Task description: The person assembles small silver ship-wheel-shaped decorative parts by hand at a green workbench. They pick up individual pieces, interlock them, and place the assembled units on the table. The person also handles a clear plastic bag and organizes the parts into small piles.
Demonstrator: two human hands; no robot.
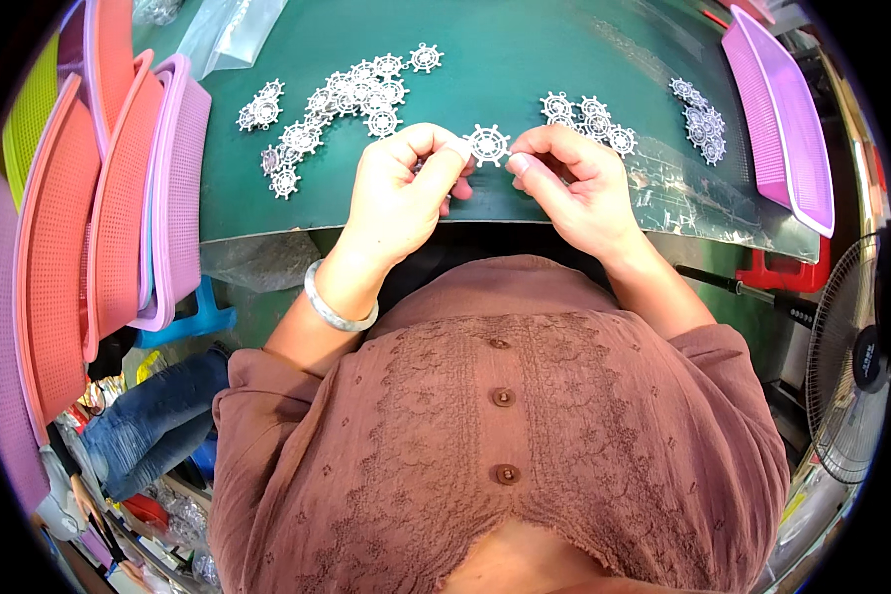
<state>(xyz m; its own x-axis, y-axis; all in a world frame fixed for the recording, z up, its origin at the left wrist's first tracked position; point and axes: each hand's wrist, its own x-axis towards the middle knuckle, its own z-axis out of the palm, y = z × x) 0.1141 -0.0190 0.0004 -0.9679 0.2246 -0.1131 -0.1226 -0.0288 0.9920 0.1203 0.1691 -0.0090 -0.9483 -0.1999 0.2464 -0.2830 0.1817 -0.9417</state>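
A small silver ship's-wheel charm point(487, 145) is held up between my two hands, just over the near edge of the green table. My left hand point(406, 183) pinches its left side between thumb and fingertips. On the opposite side, the thumb and forefinger of my right hand point(579, 188) pinch at its rim. Beyond my left hand lies a large cluster of the same charms point(356, 94), with a smaller group point(261, 107) to its left. Another cluster point(594, 121) sits just past my right hand, partly hidden by it. Farther right is one more pile point(703, 124).
Stacked plastic baskets point(119, 198) in pink, orange and purple stand at the left. A purple basket point(777, 119) leans at the table's right end. Clear plastic bags point(230, 35) lie at the back left. A fan point(846, 356) stands at the lower right; a person's jeans point(158, 416) show lower left.
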